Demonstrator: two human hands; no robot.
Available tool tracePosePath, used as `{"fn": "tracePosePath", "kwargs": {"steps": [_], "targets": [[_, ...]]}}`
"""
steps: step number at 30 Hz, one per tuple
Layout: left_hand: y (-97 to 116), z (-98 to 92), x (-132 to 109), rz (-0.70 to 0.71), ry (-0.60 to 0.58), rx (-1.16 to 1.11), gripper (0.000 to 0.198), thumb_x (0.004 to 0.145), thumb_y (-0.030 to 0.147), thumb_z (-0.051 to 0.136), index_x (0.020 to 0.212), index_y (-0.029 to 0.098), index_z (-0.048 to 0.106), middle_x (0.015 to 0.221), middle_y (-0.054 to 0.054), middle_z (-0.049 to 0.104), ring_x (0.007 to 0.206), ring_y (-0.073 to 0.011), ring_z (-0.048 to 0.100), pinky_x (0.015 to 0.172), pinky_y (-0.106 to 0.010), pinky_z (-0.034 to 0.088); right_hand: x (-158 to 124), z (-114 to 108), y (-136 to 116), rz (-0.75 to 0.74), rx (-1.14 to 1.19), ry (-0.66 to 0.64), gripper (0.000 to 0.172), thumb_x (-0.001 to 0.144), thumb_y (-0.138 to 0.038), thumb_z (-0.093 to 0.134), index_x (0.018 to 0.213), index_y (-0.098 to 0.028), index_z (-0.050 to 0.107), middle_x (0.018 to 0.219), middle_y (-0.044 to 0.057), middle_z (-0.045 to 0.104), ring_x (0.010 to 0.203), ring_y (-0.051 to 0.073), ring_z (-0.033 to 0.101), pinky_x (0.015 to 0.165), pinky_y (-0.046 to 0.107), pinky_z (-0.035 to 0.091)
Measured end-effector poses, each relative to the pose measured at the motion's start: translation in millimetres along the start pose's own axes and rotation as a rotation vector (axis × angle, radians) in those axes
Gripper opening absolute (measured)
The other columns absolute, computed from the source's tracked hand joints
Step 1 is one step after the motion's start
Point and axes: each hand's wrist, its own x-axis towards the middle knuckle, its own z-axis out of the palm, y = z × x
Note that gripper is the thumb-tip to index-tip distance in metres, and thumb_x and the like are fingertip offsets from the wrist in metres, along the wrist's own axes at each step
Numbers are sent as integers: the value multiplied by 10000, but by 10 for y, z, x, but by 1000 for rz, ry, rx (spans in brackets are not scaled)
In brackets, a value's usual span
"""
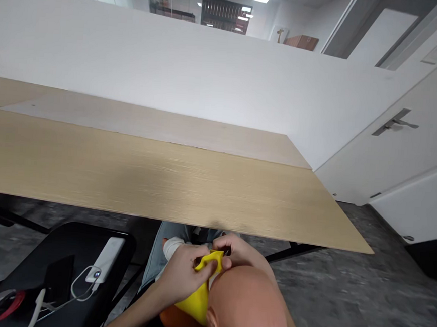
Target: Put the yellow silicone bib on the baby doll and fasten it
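A bald doll [248, 307] sits on my lap, its back to me and its head covering part of the view. It wears a yellow garment [196, 303]. My left hand [183, 274] is closed in a pinch on the garment's upper edge, near the doll's neck. Just to its right, my right hand [239, 253] has its fingers closed at the other side of the same yellow edge. Some white cloth [173, 247] shows beyond my left hand. The doll's head and my hands hide the garment's front.
A long wooden table [164, 179] runs in front of me, its near edge just beyond my hands. On a black chair [84, 233] at the left lie a white power bank [107, 258] with a cable and a roll of tape [6, 305]. A white door [412, 148] stands right.
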Motion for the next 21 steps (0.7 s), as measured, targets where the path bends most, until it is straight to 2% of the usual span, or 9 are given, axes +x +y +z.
{"fn": "tracePosePath", "kwargs": {"steps": [3, 7, 12, 14, 16, 19, 21], "targets": [[-33, 20, 15, 5, -5, -13, 306, 855, 293, 532, 587, 164, 462, 552, 31, 484, 554, -101, 433, 541, -254, 226, -4, 2, 27, 47, 35, -161, 241, 660, -371, 700, 646, -143, 623, 583, -18, 520, 566, 108, 448, 528, 212, 338], [-75, 23, 33, 35, -33, -44, 275, 847, 250, 521, 599, 163, 440, 570, 36, 473, 570, -98, 424, 554, -244, 237, -60, 43, 15, 64, 112, -162, 265, 733, -382, 676, 716, -131, 594, 645, -19, 491, 617, 95, 429, 566, 200, 317], [-152, 5, 82, -11, -116, -167, 262, 851, 260, 494, 612, 161, 455, 579, 41, 421, 580, -97, 380, 547, -232, 235, -127, 103, 37, 6, 205, -66, 253, 783, -397, 636, 731, -149, 635, 717, 0, 518, 693, 121, 472, 639, 222, 365], [-183, -7, 108, -48, -166, -252, 265, 838, 278, 500, 605, 164, 444, 581, 44, 386, 579, -96, 353, 534, -226, 231, -169, 129, 63, 28, 248, -39, 216, 765, -387, 643, 733, -174, 662, 718, 7, 546, 711, 143, 503, 667, 242, 396], [-212, -15, 132, -99, -209, -334, 267, 817, 300, 519, 598, 167, 444, 581, 46, 362, 577, -98, 333, 520, -220, 227, -231, 165, 93, 89, 285, 58, 150, 736, -351, 648, 747, -206, 684, 760, 17, 593, 778, 176, 544, 728, 269, 434], [-251, -14, 153, -167, -245, -420, 263, 790, 331, 542, 600, 169, 461, 584, 45, 361, 581, -101, 330, 513, -215, 234, -326, 223, 152, 166, 315, 252, 176, 692, -306, 658, 841, -239, 723, 960, 41, 656, 972, 230, 572, 902, 341, 443], [-272, -8, 156, -195, -249, -458, 272, 780, 350, 553, 599, 171, 456, 587, 46, 358, 582, -100, 330, 514, -214, 240, -360, 249, 198, 196, 334, 305, 260, 686, -287, 662, 933, -251, 734, 1091, 53, 647, 1078, 251, 555, 993, 389, 404]]}}
